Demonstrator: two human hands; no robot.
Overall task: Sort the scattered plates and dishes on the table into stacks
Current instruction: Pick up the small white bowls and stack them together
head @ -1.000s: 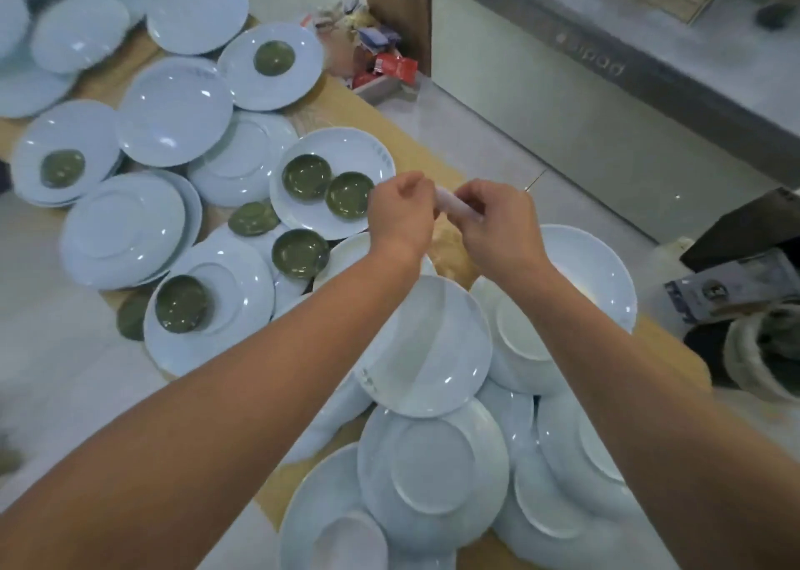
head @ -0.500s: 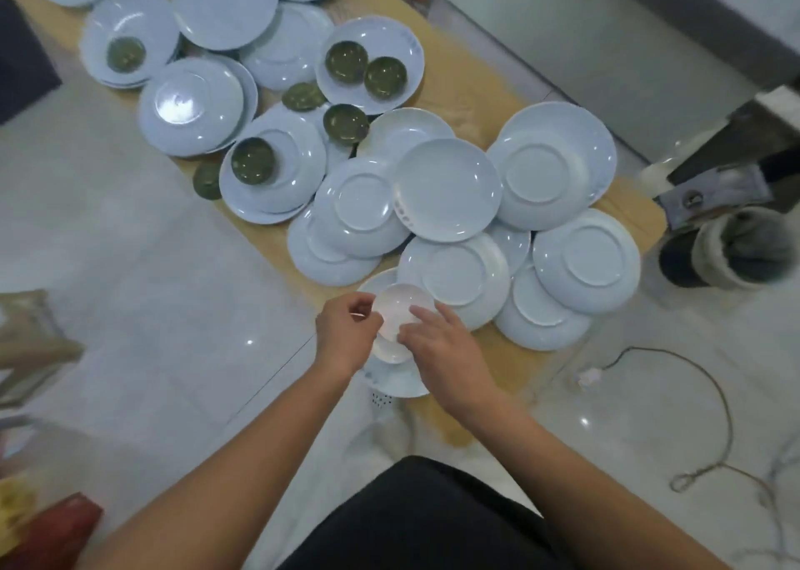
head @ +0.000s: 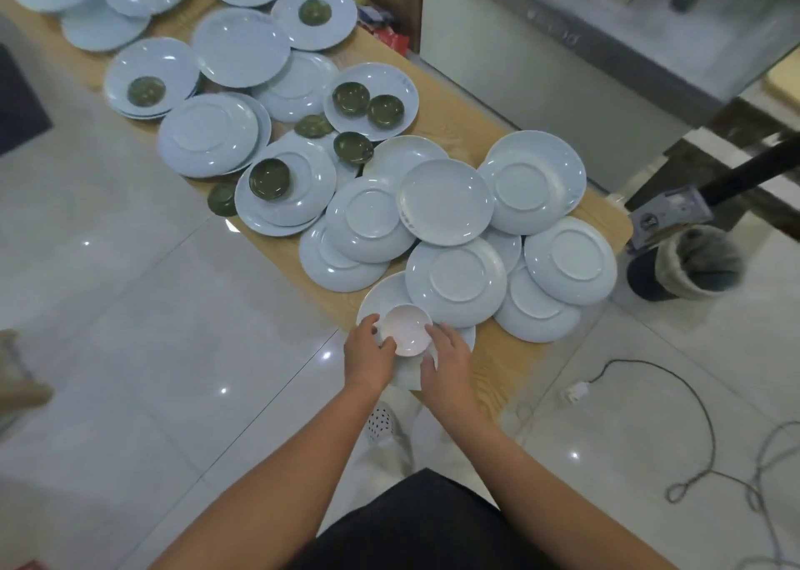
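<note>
A small white dish [head: 407, 329] sits on a pale blue plate [head: 383, 299] at the near end of the long wooden table [head: 450, 110]. My left hand [head: 368, 355] grips the dish's left rim with curled fingers. My right hand [head: 448, 364] holds its right rim, fingers bent round the edge. Several pale blue plates overlap across the table, many upside down, such as one [head: 456, 281] just beyond the dish. Small dark green dishes [head: 350, 98] lie on some plates further off.
A dark bin with a grey liner [head: 688, 264] stands on the tiled floor right of the table. A cable [head: 692, 400] loops over the floor at the right. A steel counter [head: 606, 50] runs behind the table. Packets [head: 389, 37] lie at the far edge.
A second ago both hands were out over the middle of the table pinching something small. They came back to the near end and took hold of the small white dish.
</note>
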